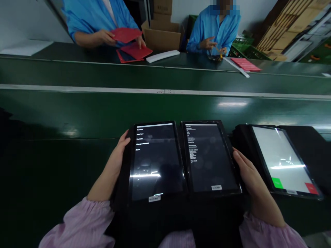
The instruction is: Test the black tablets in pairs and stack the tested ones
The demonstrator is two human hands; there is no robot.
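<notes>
Two black tablets lie side by side before me with their screens lit. On the left tablet [156,162] a short menu list shows, and a small label sits at its lower edge. Longer lines of text fill the upper part of the right tablet [209,165], which also bears a label. My left hand [118,153] grips the outer left edge of the left tablet, thumb uppermost. At the outer right edge of the right tablet, my right hand [247,168] is closed around the side. The fingers beneath both tablets are hidden.
A third tablet [281,155] with a white screen and green and red squares lies to the right. Beyond the green belt [165,106], two co-workers in blue handle red sheets [141,50] and a small item. A cardboard box [162,38] stands between them.
</notes>
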